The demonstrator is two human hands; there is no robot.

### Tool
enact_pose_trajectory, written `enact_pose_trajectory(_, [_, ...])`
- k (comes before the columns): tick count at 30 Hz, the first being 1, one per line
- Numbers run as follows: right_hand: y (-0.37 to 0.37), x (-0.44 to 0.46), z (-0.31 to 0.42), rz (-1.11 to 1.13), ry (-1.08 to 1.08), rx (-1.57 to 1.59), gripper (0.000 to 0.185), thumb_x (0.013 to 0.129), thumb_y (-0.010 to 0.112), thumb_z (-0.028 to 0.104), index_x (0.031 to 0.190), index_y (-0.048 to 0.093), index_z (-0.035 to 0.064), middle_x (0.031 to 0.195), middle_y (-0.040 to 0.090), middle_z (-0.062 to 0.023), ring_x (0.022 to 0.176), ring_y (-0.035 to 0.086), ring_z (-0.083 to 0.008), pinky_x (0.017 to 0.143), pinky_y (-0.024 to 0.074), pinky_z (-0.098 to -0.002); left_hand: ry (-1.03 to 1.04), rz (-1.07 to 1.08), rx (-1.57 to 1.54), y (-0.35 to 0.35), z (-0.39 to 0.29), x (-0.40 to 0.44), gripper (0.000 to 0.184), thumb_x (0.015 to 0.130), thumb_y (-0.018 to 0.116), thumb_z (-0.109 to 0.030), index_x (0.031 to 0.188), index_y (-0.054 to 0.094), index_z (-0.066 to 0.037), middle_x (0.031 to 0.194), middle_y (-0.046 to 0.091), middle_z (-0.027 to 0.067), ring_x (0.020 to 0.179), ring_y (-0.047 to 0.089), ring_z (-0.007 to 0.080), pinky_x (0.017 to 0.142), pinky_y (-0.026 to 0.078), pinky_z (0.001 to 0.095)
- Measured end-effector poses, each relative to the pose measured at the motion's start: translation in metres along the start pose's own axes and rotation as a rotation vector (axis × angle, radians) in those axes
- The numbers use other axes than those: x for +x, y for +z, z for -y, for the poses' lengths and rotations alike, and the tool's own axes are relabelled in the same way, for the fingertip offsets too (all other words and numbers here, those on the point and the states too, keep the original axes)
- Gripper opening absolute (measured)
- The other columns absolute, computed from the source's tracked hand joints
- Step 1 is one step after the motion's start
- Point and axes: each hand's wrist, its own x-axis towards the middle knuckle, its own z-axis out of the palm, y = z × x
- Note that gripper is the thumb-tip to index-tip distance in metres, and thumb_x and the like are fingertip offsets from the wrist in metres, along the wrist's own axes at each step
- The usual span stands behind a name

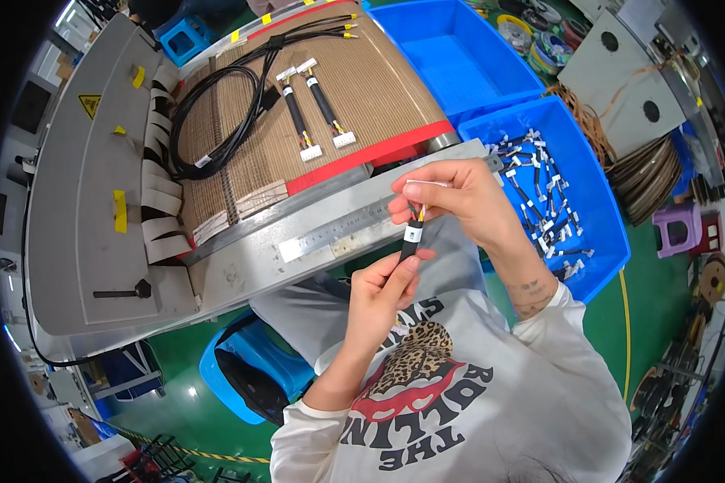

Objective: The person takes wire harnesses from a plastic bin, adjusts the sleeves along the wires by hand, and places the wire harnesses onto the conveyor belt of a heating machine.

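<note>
A short black-sleeved cable (412,237) with a white label is held upright between my two hands, in front of my chest. My left hand (387,290) is closed round its lower end. The fingers of my right hand (459,197) pinch the upper end, where coloured wires run up to a white connector mostly hidden by the fingers. Beyond my hands, two similar short cables with white connectors, a left one (296,113) and a right one (323,103), lie side by side on the brown mesh belt (379,72).
A coiled black cable (187,121) lies on the belt's left. A metal ruler (330,233) is on the machine's front edge (242,270). At right, a blue bin (596,217) contains many short cables; another blue bin (451,48) stands behind it. A blue stool (217,378) is below left.
</note>
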Motion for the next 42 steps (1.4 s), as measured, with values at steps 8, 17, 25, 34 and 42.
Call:
enact_pose_trajectory(8, [-0.007, 0.009, -0.010, 0.057, -0.111, -0.019, 0.028, 0.082, 0.055, 0.018, 0.101, 0.056, -0.0025, 0.094, 0.061, -0.0137, 0.084, 0.060, -0.0176, 0.072, 0.0458, -0.0261, -0.014, 0.027, -0.072, 0.001, 0.002, 0.006, 0.027, 0.088, 0.045, -0.019, 0.099, 0.054, 0.005, 0.063, 0.050, 0.0014, 0.050, 0.044, 0.0075, 0.045, 0.034, 0.0190])
enact_pose_trajectory(17, [0.005, -0.025, -0.054, -0.139, -0.198, -0.165, 0.031, 0.083, 0.055, 0.016, 0.109, 0.050, 0.0000, 0.100, 0.058, -0.0099, 0.093, 0.054, -0.0129, 0.077, 0.0427, -0.0253, 0.214, 0.029, -0.502, -0.024, -0.025, 0.033, 0.033, 0.089, 0.040, -0.014, 0.117, 0.039, 0.004, 0.103, 0.054, 0.0146, 0.104, 0.050, 0.0299, 0.088, 0.043, 0.0363])
enact_pose_trajectory(25, [0.027, -0.035, -0.070, -0.087, -0.096, -0.098, 0.026, 0.080, 0.059, 0.011, 0.101, 0.054, -0.0021, 0.092, 0.061, -0.0114, 0.084, 0.059, -0.0140, 0.070, 0.0476, -0.0245, 0.342, 0.058, -0.594, -0.022, -0.023, 0.040, 0.027, 0.085, 0.044, -0.003, 0.112, 0.042, -0.001, 0.115, 0.048, 0.0172, 0.118, 0.036, 0.0320, 0.101, 0.028, 0.0415])
enact_pose_trajectory(34, [0.029, -0.027, -0.101, 0.133, 0.195, 0.898, 0.019, 0.084, 0.050, 0.010, 0.096, 0.056, -0.0045, 0.084, 0.061, -0.0137, 0.072, 0.061, -0.0194, 0.066, 0.0509, -0.0272, 0.515, 0.112, -0.682, -0.023, -0.008, 0.047, 0.021, 0.086, 0.043, -0.003, 0.106, 0.047, -0.005, 0.117, 0.049, 0.0139, 0.120, 0.035, 0.0290, 0.104, 0.022, 0.0415])
enact_pose_trajectory(42, [0.028, -0.029, -0.074, -0.137, -0.011, 0.217, 0.020, 0.081, 0.053, 0.006, 0.096, 0.056, -0.0066, 0.086, 0.061, -0.0184, 0.074, 0.062, -0.0222, 0.069, 0.0500, -0.0287, 0.391, 0.094, -0.435, -0.023, -0.033, 0.044, 0.032, 0.088, 0.041, -0.014, 0.115, 0.042, 0.003, 0.118, 0.046, 0.0209, 0.117, 0.038, 0.0303, 0.099, 0.028, 0.0403])
